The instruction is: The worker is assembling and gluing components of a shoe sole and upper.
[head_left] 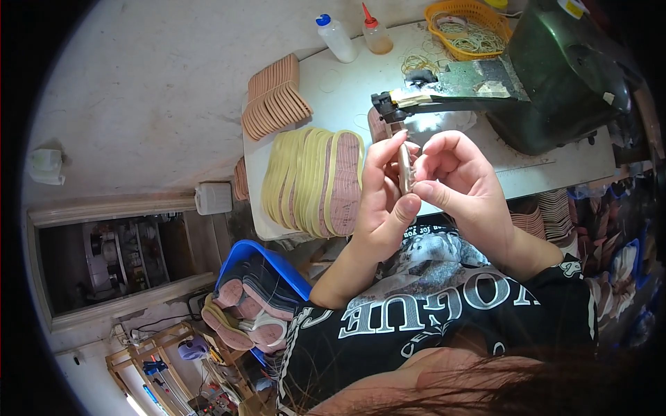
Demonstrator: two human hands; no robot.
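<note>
Up in front of my chest, both hands meet around a thin brownish strip-like piece (406, 172), seen nearly edge-on; its exact kind cannot be made out. My left hand (380, 197) grips it between fingers and thumb along its left side. My right hand (466, 182) is curled, its thumb and fingertips pinching the piece's right edge. Just beyond the hands is the dark arm of a green sewing machine (472, 90), with its lamp shining on the table. A pinkish-brown sole-shaped piece (379, 126) lies partly hidden behind my left fingers, by the machine's head.
Left of my hands, a row of yellow-edged insoles (305, 182) stands on the white table (340, 90). Beyond it sit bundled tan soles (276, 98), two squeeze bottles (336, 39) and a yellow basket of cords (436, 29). A blue bin (295, 267) with soles is lower left.
</note>
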